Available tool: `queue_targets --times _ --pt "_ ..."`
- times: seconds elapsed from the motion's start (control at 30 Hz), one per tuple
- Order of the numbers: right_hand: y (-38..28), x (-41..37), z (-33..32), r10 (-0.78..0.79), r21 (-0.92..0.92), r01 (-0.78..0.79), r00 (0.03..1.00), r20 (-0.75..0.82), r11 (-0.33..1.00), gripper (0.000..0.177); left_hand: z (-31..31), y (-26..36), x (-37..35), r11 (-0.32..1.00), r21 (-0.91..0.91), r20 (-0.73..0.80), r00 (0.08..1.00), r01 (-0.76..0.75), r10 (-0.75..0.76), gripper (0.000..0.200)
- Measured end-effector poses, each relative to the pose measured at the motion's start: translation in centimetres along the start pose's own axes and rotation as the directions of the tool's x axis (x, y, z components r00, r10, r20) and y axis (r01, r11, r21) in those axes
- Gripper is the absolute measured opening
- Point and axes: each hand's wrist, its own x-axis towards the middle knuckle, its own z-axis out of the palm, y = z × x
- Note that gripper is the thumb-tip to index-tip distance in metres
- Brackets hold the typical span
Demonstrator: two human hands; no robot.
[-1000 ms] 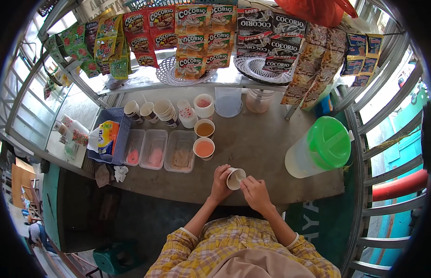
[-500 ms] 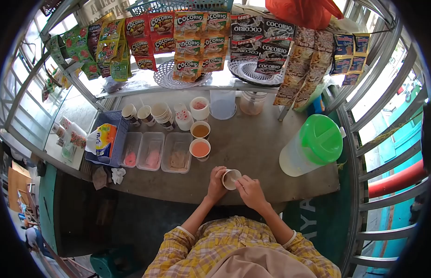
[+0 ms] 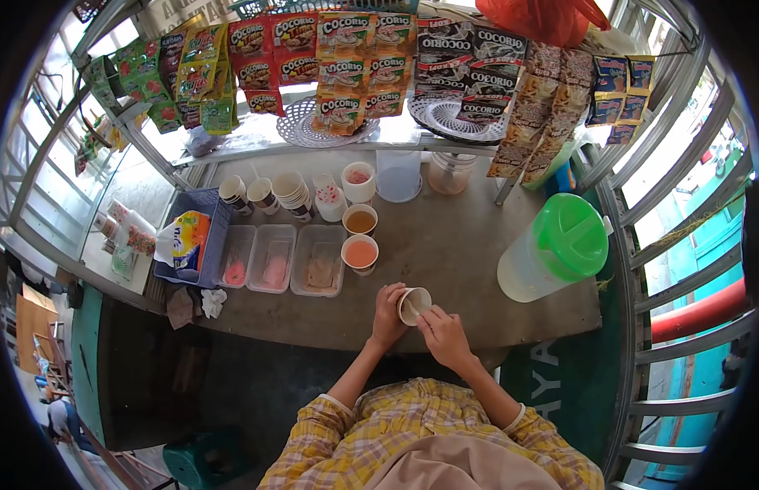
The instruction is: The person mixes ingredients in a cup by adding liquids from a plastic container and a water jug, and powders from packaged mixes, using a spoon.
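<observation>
My left hand (image 3: pixel 387 315) is wrapped around a paper cup (image 3: pixel 409 305) near the table's front edge, its mouth tilted toward me. With closed fingers, my right hand (image 3: pixel 445 336) pinches a thin pale utensil (image 3: pixel 419 311) that dips into this cup; its exact kind is too small to make out. What lies inside the cup looks pale and is hard to tell. Beyond my hands stand a cup of pink-orange drink (image 3: pixel 360 252) and, behind it, a cup of brown drink (image 3: pixel 360 220).
Three clear plastic tubs (image 3: pixel 317 261) with powders sit at left, beside a blue basket (image 3: pixel 220 237). Stacked paper cups (image 3: pixel 291 196) stand behind. A green-lidded jug (image 3: pixel 551 249) is at right. Drink sachets (image 3: pixel 342 73) hang from the shelf above.
The view has shifted slightly, so the table things sit a little higher. My left hand still holds the cup, which has turned slightly, while my right fingers stay at its rim.
</observation>
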Motion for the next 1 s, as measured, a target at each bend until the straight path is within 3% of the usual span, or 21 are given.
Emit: queue_targets --times 0.03,0.13,0.23,0.33,0.43,0.53,0.63,0.73,0.83,0.93,1.0 --pt "0.0 0.2 0.0 0.006 0.034 -0.007 0.999 0.035 0.999 0.021 -0.1 0.0 0.1 1.0 0.005 0.0 1.0 0.002 -0.002 0.073" --pt "-0.2 0.8 -0.1 -0.041 -0.092 0.034 0.997 -0.072 0.995 0.021 -0.1 0.0 0.1 1.0 0.01 -0.008 1.0 0.009 -0.009 0.073" --pt "0.4 1.5 -0.6 -0.071 -0.126 0.077 0.996 0.048 0.989 0.021 0.1 -0.3 -0.1 1.0 0.002 -0.006 1.0 0.019 -0.019 0.073" --pt "0.5 2.1 -0.9 -0.064 -0.063 0.067 0.997 0.044 0.996 0.02 -0.2 0.0 0.3 1.0 0.022 0.004 1.0 0.003 -0.003 0.074" --pt "0.4 2.3 -0.7 -0.109 -0.166 0.113 0.994 0.032 0.98 0.02 -0.2 0.1 0.4 0.999 0.049 0.005 1.0 0.02 -0.021 0.074" --pt "-0.1 2.3 -0.9 -0.09 -0.037 0.091 0.996 0.028 0.995 0.02 -0.2 0.0 0.3 0.999 0.027 -0.002 0.999 0.034 -0.034 0.074" --pt "0.1 2.4 -0.9 -0.097 -0.179 0.098 0.995 0.014 0.979 0.021 -0.1 -0.2 0.3 1.0 0.019 0.001 1.0 0.024 -0.024 0.074" --pt "0.6 2.6 -1.1 -0.116 -0.095 0.122 0.991 0.069 0.988 0.02 0.0 -0.3 0.2 0.999 0.008 -0.008 0.999 0.037 -0.037 0.074" --pt "0.0 3.1 -1.7 -0.107 -0.158 0.112 0.993 0.039 0.981 0.019 -0.2 -0.2 0.2 0.998 0.019 -0.021 0.998 0.061 -0.061 0.074" --pt "0.5 3.2 -1.6 -0.148 -0.17 0.17 0.98 0.133 0.971 0.019 -0.2 0.0 0.6 0.999 0.038 -0.044 0.999 0.028 -0.026 0.074" --pt "0.3 3.4 -1.4 -0.156 -0.146 0.166 0.985 0.079 0.975 0.019 -0.1 -0.2 0.5 0.999 0.044 -0.04 0.999 0.01 -0.008 0.074"
